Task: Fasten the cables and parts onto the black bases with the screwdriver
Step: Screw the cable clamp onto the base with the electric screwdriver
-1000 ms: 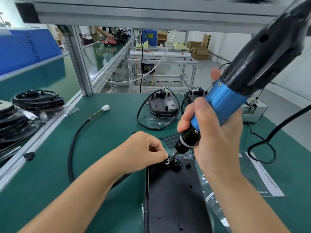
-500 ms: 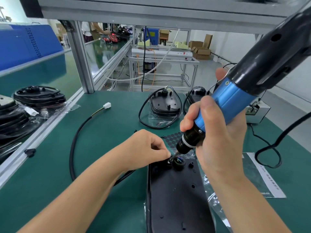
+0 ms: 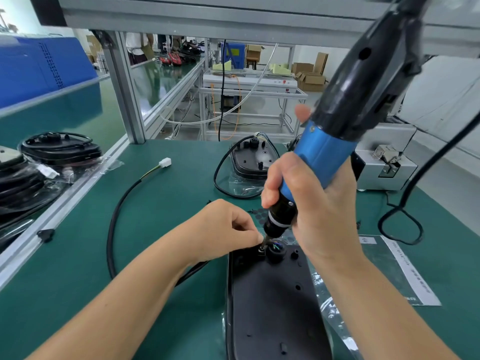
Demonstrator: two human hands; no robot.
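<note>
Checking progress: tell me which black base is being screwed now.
The nearest base, under the screwdriver tip and both hands; the far base lies untouched.

— What is the black base (image 3: 275, 307) at the tabletop's near edge made of?
— Matt black plastic, faintly grainy. Crinkled clear plastic film (image 3: 330, 305) lies glossy under it.
— And the screwdriver (image 3: 335, 141)?
— Satin blue metallic barrel, glossy black plastic upper body.
— The table (image 3: 161, 224) itself?
— Matt green mat, smooth, edged on the left with a brushed aluminium rail (image 3: 59, 201). The cable (image 3: 117, 211) looks like smooth black rubber; near the right edge, a white paper sheet (image 3: 410, 271).
</note>
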